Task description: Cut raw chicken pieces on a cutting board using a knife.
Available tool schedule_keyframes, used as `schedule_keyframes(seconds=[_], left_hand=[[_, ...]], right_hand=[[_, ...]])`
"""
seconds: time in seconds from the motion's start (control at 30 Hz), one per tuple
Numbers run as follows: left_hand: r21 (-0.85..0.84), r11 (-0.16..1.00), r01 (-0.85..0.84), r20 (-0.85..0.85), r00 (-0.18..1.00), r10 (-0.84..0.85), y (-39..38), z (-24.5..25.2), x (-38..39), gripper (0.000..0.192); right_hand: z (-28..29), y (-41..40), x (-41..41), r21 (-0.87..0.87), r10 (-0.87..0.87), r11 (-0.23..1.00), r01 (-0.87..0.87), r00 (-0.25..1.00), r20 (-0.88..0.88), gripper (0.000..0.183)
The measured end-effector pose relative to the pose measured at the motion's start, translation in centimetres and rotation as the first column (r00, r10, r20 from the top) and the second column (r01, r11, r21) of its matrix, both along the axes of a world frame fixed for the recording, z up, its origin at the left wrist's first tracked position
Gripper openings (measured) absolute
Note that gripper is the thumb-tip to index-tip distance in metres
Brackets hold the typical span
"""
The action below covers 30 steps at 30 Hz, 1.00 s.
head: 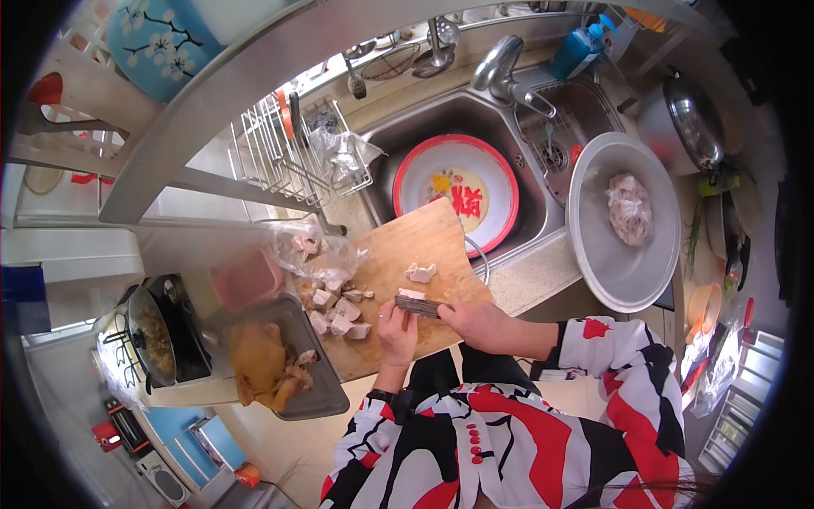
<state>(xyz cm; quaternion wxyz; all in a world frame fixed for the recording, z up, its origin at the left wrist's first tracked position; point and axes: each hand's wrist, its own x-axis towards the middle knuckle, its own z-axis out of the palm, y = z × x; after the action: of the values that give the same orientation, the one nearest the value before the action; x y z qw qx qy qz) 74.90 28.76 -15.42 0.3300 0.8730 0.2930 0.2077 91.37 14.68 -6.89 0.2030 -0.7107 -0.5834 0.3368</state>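
Note:
My right hand [477, 323] grips a dark, streaked kitchen knife [420, 306] by its right end, over a wooden cutting board [407, 235]. At the knife's other end is my left hand [397, 334], its fingertips close against the blade; whether they pinch anything is hidden. Just beyond the blade lies a pale pink piece of food [412, 294]. Farther up the board sits another small pale piece [421, 273]. Several pale, pinkish chunks [340, 313] are heaped left of my left hand. Behind them, a clear plastic bag [318, 251] holds more pale pieces.
A plucked yellow chicken [257, 359] lies on a grey tray [331, 397] at left. One board corner overhangs the sink [381, 165], where a red-rimmed basin [402, 168] stands. At right, a grey bowl [588, 254] holds bagged meat [629, 210]. A metal shelf frame [146, 159] crosses upper left.

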Motion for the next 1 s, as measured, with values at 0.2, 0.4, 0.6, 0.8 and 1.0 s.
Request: schedule_keyframes(seconds=[0.2, 0.4, 0.6, 0.8, 1.0], left_hand=[[0.055, 0.998, 0.026, 0.009, 1.0, -0.026, 0.0, 0.0, 0.5, 0.032], [0.034, 0.997, 0.076, -0.035, 0.997, -0.074, 1.0, 0.3, -0.3, 0.027], [0.061, 0.996, 0.069, -0.022, 0.997, -0.067, 0.5, 1.3, 0.3, 0.028], [-0.106, 0.994, -0.038, 0.013, 0.999, 0.04, -0.3, 0.2, -0.3, 0.028], [-0.032, 0.999, -0.01, 0.055, 0.998, 0.012, -0.4, 0.2, 0.0, 0.027]], right_hand=[[-2.6, 3.8, -1.7, 0.115, -0.02, 0.993, 0.017, 0.999, 0.028, 0.026], [-2.2, 0.2, -0.7, 0.162, -0.051, 0.986, 0.046, 0.998, 0.031, 0.026], [-1.7, -0.8, -0.6, 0.131, -0.15, 0.982, 0.133, 0.98, 0.13, 0.027], [-0.6, -2.6, -1.4, 0.256, -0.147, 0.958, 0.125, 0.987, 0.07, 0.032], [-0.5, -2.6, -1.4, 0.093, -0.105, 0.991, 0.101, 0.994, 0.036, 0.034]])
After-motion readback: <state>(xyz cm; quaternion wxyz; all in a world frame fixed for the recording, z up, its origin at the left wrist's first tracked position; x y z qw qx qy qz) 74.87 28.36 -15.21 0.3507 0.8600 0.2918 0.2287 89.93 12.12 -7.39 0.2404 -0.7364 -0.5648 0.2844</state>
